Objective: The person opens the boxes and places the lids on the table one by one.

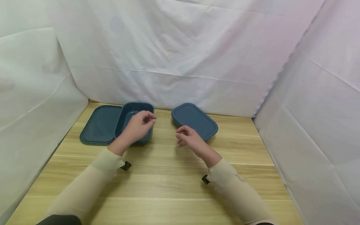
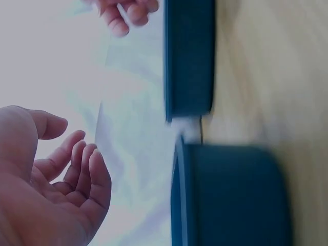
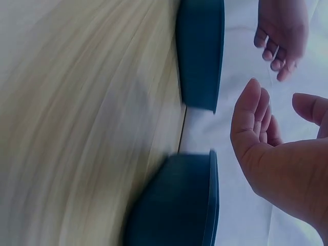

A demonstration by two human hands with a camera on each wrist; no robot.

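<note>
My left hand [image 1: 140,124] hovers over a deep blue open container [image 1: 127,110] at the back of the wooden table [image 1: 168,184], fingers loosely curled and empty. A flat blue lid [image 1: 98,125] lies just left of that container. My right hand [image 1: 186,137] hangs relaxed and empty in front of a closed blue container [image 1: 197,120]. In the left wrist view the left hand [image 2: 61,179] shows a bare palm beside the open container [image 2: 230,197]. In the right wrist view the right hand [image 3: 271,143] is likewise empty near the closed container [image 3: 179,205].
White cloth walls [image 1: 180,56] close in the table at the back, left and right. Bare wood stretches between the containers and toward the front edge. Small black wrist straps [image 1: 125,166] sit at both beige sleeves.
</note>
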